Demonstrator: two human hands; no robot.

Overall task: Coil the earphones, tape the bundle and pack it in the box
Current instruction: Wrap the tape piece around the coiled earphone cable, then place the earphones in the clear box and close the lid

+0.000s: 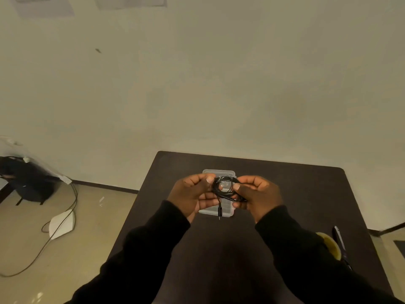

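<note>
Two hands [192, 194], one coiled earphone bundle [225, 187], one clear box [217, 172], one table [285, 185], one pen [339, 240], one tape roll [329, 245]

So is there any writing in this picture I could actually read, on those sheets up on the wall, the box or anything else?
Nothing can be read.
Two paper sheets on the wall, left sheet and right sheet: faint grey print, too blurred to read.
Clear plastic box on the table: no label visible.
Earphones held in the left hand and right hand: no marking legible.
</note>
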